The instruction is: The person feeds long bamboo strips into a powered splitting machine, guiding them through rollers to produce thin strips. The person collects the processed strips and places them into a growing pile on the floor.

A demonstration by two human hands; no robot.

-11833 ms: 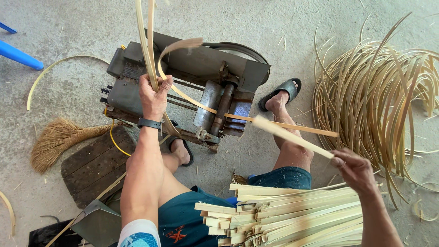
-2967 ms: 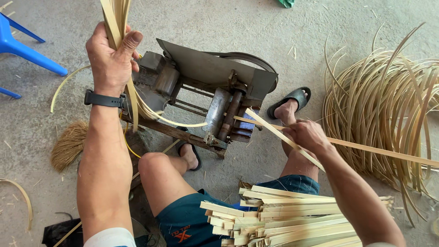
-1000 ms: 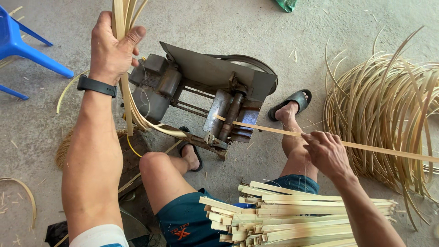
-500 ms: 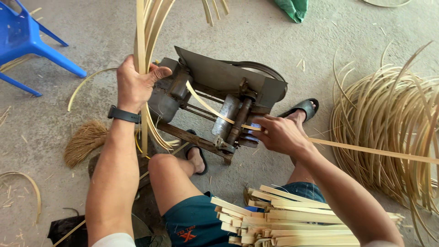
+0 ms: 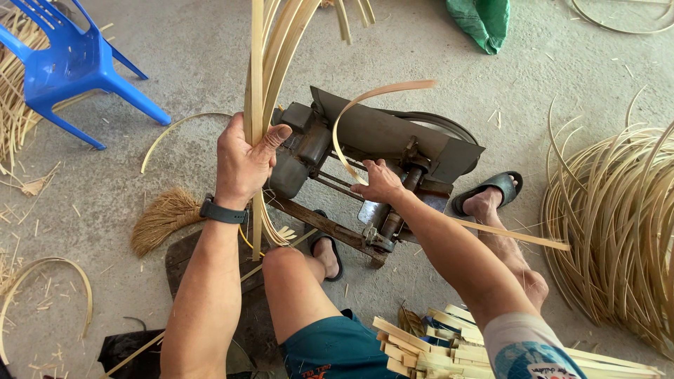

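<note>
Bamboo strips (image 5: pixel 261 77) stand gathered in our left hand (image 5: pixel 242 163), which is closed around the bundle just beside the left end of the splitting machine (image 5: pixel 379 158) on the concrete floor (image 5: pixel 203 63). Half a second ago the same hand held them in much the same place, so that grip has not changed. What has changed is our right hand (image 5: pixel 379 184): a second ago it was out by the right side of the machine, pinching the long flat slat (image 5: pixel 516 235) well short of the rollers; now it rests on the machine's middle, fingers narrow, touching the base of a thin strip (image 5: pixel 365 116) that curls up and over the housing. Whether it truly pinches that strip we cannot tell. We judge that the slat has been fed most of the way through, since only its tail lies behind our forearm, over the sandalled foot (image 5: pixel 488 200).

Near the floor's right edge sits the big coil of finished strips (image 5: pixel 618 224); stacked slats (image 5: pixel 435 347) lie across our lap, a small broom (image 5: pixel 163 219) lies left of the knee, and a blue plastic chair (image 5: pixel 74 67) stands at the far left corner.
</note>
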